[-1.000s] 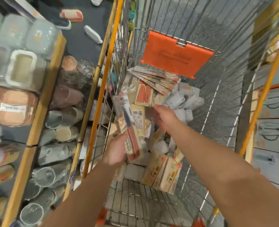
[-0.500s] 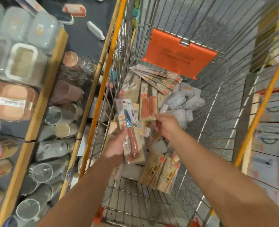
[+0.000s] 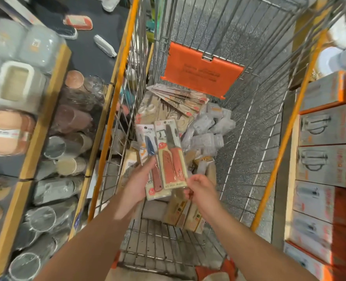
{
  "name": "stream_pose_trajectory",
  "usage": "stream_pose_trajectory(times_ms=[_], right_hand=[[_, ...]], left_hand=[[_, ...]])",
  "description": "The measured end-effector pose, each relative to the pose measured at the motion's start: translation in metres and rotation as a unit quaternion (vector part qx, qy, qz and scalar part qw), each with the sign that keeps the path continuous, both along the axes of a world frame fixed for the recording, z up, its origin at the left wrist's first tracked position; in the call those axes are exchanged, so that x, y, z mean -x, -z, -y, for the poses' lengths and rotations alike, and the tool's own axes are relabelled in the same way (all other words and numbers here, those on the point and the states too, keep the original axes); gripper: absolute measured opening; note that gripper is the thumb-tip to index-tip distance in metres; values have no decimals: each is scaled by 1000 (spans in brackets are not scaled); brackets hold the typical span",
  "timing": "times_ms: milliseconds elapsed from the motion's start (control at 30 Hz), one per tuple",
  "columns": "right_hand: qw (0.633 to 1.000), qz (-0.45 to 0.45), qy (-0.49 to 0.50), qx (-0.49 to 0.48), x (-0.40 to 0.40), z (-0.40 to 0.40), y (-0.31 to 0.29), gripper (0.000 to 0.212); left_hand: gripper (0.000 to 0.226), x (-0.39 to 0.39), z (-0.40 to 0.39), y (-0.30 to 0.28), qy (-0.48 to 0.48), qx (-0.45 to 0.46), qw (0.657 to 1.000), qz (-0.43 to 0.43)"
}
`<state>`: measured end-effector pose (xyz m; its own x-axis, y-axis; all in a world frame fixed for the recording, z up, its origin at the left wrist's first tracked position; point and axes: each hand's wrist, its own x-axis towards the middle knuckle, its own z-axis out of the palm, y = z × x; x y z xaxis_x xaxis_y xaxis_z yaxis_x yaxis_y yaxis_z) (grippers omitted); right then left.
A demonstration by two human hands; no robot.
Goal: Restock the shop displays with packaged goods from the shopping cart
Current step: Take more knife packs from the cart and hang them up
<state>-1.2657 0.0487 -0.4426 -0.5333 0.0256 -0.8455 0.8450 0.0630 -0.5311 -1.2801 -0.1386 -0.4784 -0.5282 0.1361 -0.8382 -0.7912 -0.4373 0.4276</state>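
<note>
At the far left a shelf [image 3: 46, 110] with a yellow edge carries wrapped tubs [image 3: 15, 84] above and rows of wrapped cups [image 3: 66, 142] lying on their sides below. Next to it stands the cart [image 3: 249, 98], wire-sided with orange rails, seen from above. The left hand [image 3: 136, 184] is held over the cart's near half, its fingers curled under and its thumb laid across a carded knife [image 3: 149, 159] with a blue blade cover and a reddish handle, the card pointing away from the person. Just right of that, overlapping its edge, is a second pack [image 3: 171, 155], a knife with a red handle and a matching sheath on a pale card; the right hand [image 3: 201, 188] pinches its lower right corner between thumb and fingers (the fingertips are blurred, so the exact hold is hard to read). Both packs are raised above the heap in the cart, not lying in it. Under the hands lie tan cards [image 3: 180, 211], further in a fan of flat cards [image 3: 178, 96], and to the right of these a pile of small clear packets [image 3: 206, 130]. An orange flap [image 3: 202, 67] hangs on the far wire wall. At the far right, stacked boxes [image 3: 326, 142] show printed handles.
</note>
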Motion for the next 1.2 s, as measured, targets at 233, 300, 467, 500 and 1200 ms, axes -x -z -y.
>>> stream_pose_trajectory(times_ms=[233, 300, 467, 500, 1200], right_hand=[[999, -10, -39, -1, 2, 9, 7, 8], [995, 7, -103, -4, 4, 17, 9, 6], [995, 39, -76, 54, 52, 13, 23, 14], [997, 36, -35, 52, 67, 7, 30, 16], [982, 70, 170, 39, 97, 9, 49, 7]], left_hand=[[46, -4, 7, -3, 10, 26, 999, -40], [67, -8, 12, 12, 18, 12, 999, -42], [28, 4, 15, 13, -1, 26, 1000, -8], [19, 2, 14, 16, 1, 53, 999, -1], [46, -1, 14, 25, -27, 87, 996, 0]])
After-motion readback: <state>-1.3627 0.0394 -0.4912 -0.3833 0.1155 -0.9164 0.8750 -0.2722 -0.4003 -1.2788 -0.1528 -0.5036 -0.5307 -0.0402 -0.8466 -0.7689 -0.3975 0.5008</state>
